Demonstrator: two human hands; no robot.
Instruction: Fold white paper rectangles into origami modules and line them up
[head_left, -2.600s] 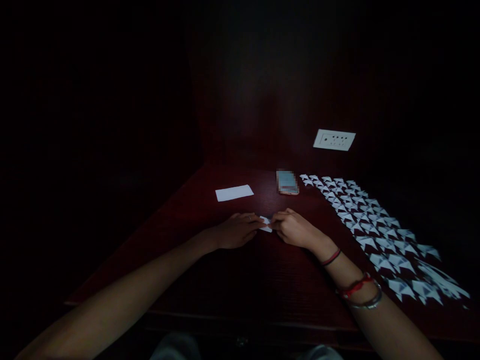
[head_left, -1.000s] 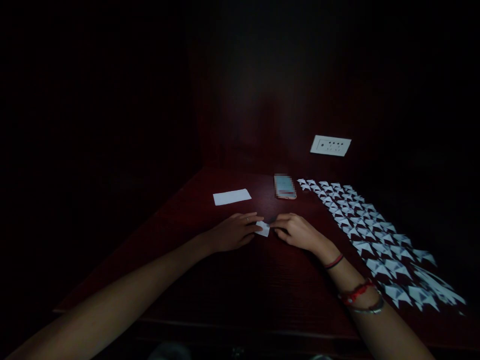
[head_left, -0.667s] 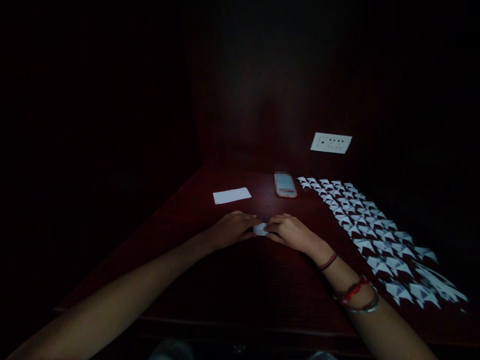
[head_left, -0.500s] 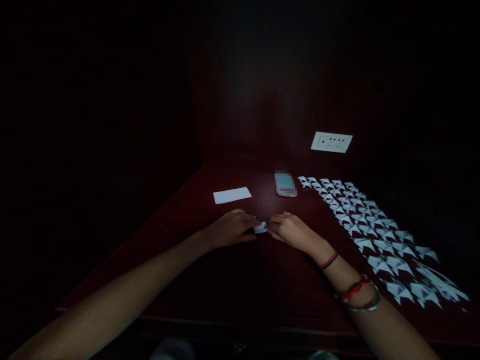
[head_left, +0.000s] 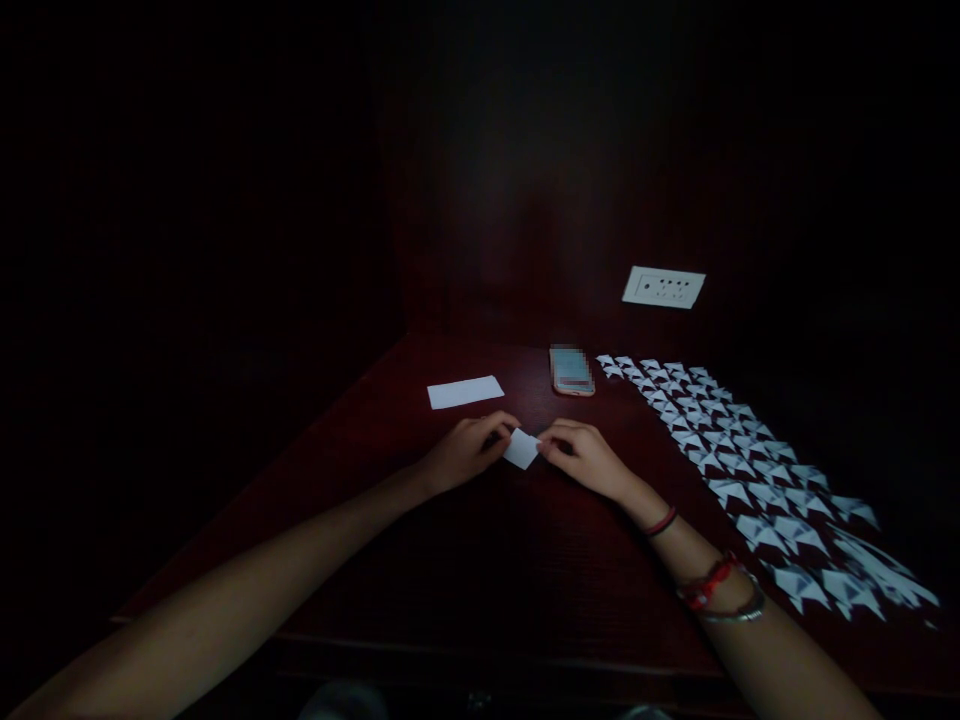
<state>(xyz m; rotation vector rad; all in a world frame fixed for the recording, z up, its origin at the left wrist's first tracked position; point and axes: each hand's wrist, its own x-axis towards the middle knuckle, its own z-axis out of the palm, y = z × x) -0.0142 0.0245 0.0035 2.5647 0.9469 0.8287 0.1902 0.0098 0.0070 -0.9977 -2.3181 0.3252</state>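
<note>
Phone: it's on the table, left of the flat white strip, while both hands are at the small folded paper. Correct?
No, the side is wrong: the head view shows the phone right of the flat white strip. It is on the table, and the left hand and right hand are at the small folded paper.

Square [head_left: 521,450]: white paper, matt, smooth. Sheet [head_left: 466,392]: matt white paper. Folded shapes [head_left: 771,495]: matt paper, sharply creased. Surface [head_left: 420,560]: dark red, wood-look, fine-grained, faint sheen. Socket plate [head_left: 664,287]: smooth pale plastic. Bangle [head_left: 744,615]: shiny, metal-looking. Phone [head_left: 572,370] screen: pixelated, finish unclear.
</note>
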